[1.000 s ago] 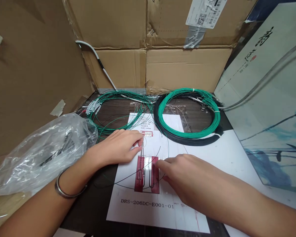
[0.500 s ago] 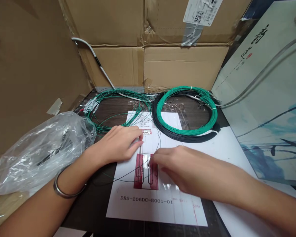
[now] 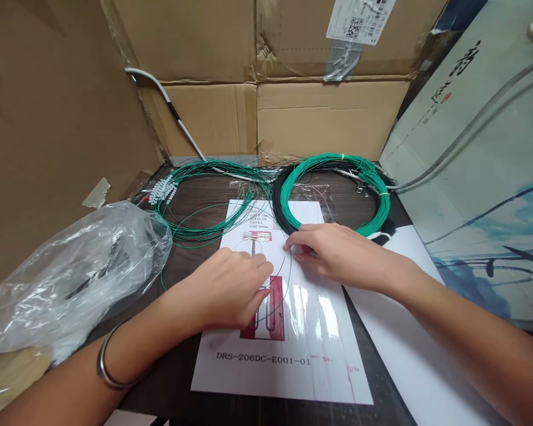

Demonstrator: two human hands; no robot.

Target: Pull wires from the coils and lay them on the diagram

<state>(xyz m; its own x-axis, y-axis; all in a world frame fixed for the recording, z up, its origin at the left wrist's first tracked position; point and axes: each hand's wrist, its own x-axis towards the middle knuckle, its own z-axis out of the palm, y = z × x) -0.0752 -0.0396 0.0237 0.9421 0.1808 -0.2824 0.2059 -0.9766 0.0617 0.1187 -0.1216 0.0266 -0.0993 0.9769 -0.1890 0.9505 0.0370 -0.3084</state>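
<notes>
A laminated white sheet (image 3: 302, 349) printed with a red block (image 3: 275, 316) and the code DRS-206DC-E001-01 lies on the dark table. My left hand (image 3: 231, 290) rests on the sheet's left part, fingers curled and pressing a thin wire (image 3: 288, 272) against the red block. My right hand (image 3: 333, 251) is farther back on the sheet, fingertips pinched together near the wire's upper end by the small red label (image 3: 258, 236). What the pinch holds is too thin to make out. A steel bangle (image 3: 109, 370) is on my left wrist.
A green and black wire coil (image 3: 337, 198) lies behind the sheet at right, a looser green bundle with white connectors (image 3: 190, 195) at left. A crumpled clear plastic bag (image 3: 66, 266) sits on the left. Cardboard boxes (image 3: 293, 112) wall the back, a printed panel (image 3: 484, 165) the right.
My right hand moved from the red block up and back toward the small red label. My left hand slid down from the label onto the red block.
</notes>
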